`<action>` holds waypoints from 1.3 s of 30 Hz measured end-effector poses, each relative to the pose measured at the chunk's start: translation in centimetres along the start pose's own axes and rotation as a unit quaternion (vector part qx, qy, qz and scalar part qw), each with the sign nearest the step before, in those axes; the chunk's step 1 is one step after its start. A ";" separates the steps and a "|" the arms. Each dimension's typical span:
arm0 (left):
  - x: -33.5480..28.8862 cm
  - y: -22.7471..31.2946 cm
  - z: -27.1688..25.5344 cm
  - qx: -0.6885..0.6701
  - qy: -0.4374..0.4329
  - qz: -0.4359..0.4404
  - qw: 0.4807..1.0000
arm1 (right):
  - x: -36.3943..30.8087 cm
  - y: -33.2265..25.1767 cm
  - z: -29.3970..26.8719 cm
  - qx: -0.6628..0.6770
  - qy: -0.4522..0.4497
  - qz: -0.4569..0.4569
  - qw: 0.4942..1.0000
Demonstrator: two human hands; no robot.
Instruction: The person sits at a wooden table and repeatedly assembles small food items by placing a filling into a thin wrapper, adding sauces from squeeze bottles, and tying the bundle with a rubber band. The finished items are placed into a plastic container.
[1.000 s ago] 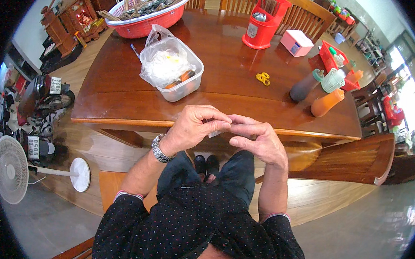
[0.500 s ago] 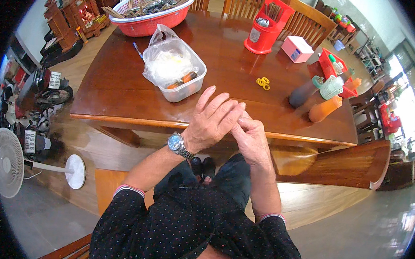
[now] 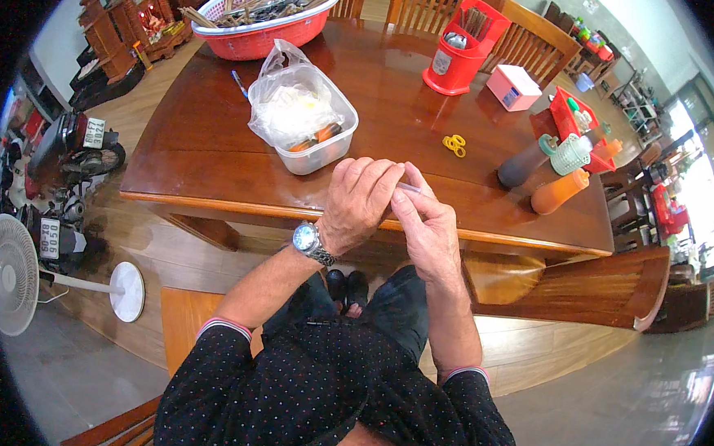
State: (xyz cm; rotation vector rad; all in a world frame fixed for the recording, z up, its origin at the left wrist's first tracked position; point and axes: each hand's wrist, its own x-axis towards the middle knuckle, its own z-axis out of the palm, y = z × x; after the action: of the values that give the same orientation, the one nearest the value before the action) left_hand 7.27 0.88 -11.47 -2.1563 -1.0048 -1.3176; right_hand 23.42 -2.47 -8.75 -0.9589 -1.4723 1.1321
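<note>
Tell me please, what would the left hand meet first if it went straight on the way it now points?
The left hand would probably meet the right hand first, close ahead; whether they touch is unclear.

Pale wall (image 3: 642, 44) | wood-look floor (image 3: 545, 349) | slatted chairs (image 3: 536, 39) | bright windows (image 3: 704, 154) right

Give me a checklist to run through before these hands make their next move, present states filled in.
1. Left hand and right hand both in view, close together: ok.
2. Pale sliver at the right hand firmly gripped: cannot tell, mostly hidden.
3. Clear container resting on the table: ok.
4. Plastic bag wholly inside the container: not ok, it overhangs the left rim.
5. Yellow bands lying clear of the bottles: ok.
</note>
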 end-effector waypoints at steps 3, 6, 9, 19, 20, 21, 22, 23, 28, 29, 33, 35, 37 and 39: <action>-0.1 0.3 0.2 -0.003 0.015 -0.012 1.000 | 0.0 -0.2 0.2 0.009 0.038 0.010 0.999; -0.1 0.6 0.5 0.008 0.031 -0.019 0.999 | 0.0 -0.5 0.5 0.009 0.042 0.007 0.999; -0.3 0.1 0.6 0.003 0.030 -0.011 0.999 | 0.0 -0.9 0.8 -0.008 0.037 0.008 0.999; -0.3 -1.3 0.0 -0.068 -0.002 -0.036 0.997 | 0.1 -3.0 -1.3 -0.290 -0.025 -0.064 0.954; -0.3 -1.3 -0.1 -0.073 -0.011 -0.045 0.996 | 0.2 -2.9 -1.3 -0.291 -0.030 -0.077 0.953; -0.3 -1.3 -0.1 -0.082 -0.004 -0.042 0.996 | 0.3 -2.9 -1.2 -0.292 -0.037 -0.081 0.952; -0.4 -1.3 -0.1 -0.092 0.003 -0.039 0.995 | 0.4 -2.9 -1.1 -0.297 -0.039 -0.096 0.949; -0.4 -1.4 0.0 -0.101 0.010 -0.036 0.994 | 0.4 -2.9 -1.0 -0.300 -0.043 -0.102 0.947; -0.5 -1.4 0.4 -0.158 0.046 -0.058 0.985 | 0.2 -3.5 -0.8 -0.286 -0.032 -0.129 0.949; -0.4 -1.3 0.4 -0.172 0.056 -0.063 0.982 | 0.0 -3.6 -0.9 -0.266 -0.027 -0.135 0.954; 0.0 -1.2 -0.2 -0.184 0.063 -0.108 0.975 | -0.7 -3.5 -2.2 -0.201 0.016 -0.179 0.963; 0.1 -1.0 -0.6 -0.171 0.073 -0.118 0.975 | -1.0 -2.8 -3.6 -0.147 0.083 -0.182 0.969; 0.1 -1.0 -1.1 -0.186 0.070 -0.138 0.970 | -1.4 -1.7 -5.8 -0.112 0.170 -0.165 0.965; 0.1 -0.9 -1.6 -0.218 0.078 -0.176 0.957 | -1.5 -0.3 -9.0 -0.097 0.286 -0.129 0.945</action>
State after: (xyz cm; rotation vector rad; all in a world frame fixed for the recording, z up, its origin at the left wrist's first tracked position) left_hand 5.69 0.42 -10.64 -2.1912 -1.1572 -2.0075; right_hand 32.52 -2.38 -8.28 -1.0798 -1.1900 0.4630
